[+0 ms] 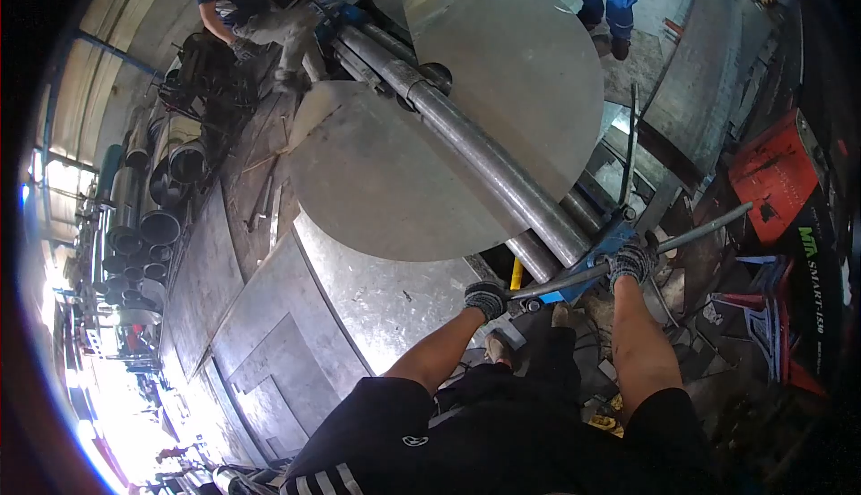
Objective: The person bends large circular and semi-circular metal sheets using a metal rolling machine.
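- Your left hand (486, 299) and right hand (630, 262) both have gloved fingers curled closed around the metal bar (574, 278); the fingertips are hidden.
- The bar lies in your palms, across the near edge of the blue end frame (614, 239); you can't tell from here whether it's attached.
- Its long axis slants up to your right, crosswise to the long roller (493, 163).
- Your left hand is at the bar's left end; your right is nearer the free end, beyond the frame's right corner.
- That end points towards the red panel (776, 177); the gap is hard to judge.
- Left of your left hand, flat sheet (359, 284) leaves more open room.
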Demonstrator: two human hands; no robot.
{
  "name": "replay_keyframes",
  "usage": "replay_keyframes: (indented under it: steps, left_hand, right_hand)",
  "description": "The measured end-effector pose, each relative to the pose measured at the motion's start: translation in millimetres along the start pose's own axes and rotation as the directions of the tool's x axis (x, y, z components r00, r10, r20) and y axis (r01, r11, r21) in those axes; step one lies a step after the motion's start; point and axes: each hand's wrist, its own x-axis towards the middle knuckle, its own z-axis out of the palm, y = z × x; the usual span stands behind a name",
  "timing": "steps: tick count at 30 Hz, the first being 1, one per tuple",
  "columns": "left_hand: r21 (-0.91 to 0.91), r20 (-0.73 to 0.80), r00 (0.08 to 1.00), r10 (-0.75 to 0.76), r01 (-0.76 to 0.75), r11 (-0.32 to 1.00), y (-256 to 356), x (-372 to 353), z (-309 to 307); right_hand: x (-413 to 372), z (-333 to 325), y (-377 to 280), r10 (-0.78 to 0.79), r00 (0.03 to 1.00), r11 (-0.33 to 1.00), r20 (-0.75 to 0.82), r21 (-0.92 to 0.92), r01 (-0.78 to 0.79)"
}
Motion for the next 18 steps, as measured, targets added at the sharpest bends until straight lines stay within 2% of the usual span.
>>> replay_keyframes:
  steps: [2, 4, 8, 12, 15, 17, 18]
  left_hand:
    - [0.018, -0.030, 0.999, 0.016, -0.015, 1.000, 5.5, -2.8, 0.5]
    - [-0.098, -0.076, 0.996, 0.043, -0.050, 0.994, 24.6, -12.8, -17.1]
    - [-0.201, -0.034, 0.999, 0.042, -0.048, 0.978, 48.7, -17.0, -41.9]
    - [-0.188, 0.019, 0.998, 0.066, -0.061, 0.980, 48.4, -11.1, -50.3]
    - [-0.146, 0.101, 0.992, 0.071, -0.056, 0.988, 51.2, -15.0, -59.3]
    - [-0.182, 0.056, 0.998, 0.040, -0.029, 0.983, 54.3, -18.3, -60.8]
    - [-0.181, 0.054, 0.997, 0.049, -0.039, 0.983, 52.2, -20.0, -57.9]
  right_hand:
    - [14.8, 14.1, 2.1, -0.001, 1.000, 1.000, -0.028, 0.025, 0.002]
    - [28.1, 27.6, 3.2, 0.003, 0.998, 0.999, -0.064, 0.049, 0.000]
    - [44.9, 43.3, 4.8, 0.006, 0.993, 0.998, -0.117, 0.070, 0.003]
    - [59.6, 50.3, 4.8, -0.056, 0.996, 0.996, -0.072, -0.075, 0.050]
    - [49.4, 48.5, 4.6, 0.037, 0.978, 0.995, -0.207, 0.103, -0.015]
    - [-6.3, -8.1, -0.5, 0.020, 0.995, 0.999, 0.098, 0.022, -0.023]
    - [-3.1, -6.5, 1.9, 0.028, 0.995, 0.999, 0.095, 0.026, -0.030]
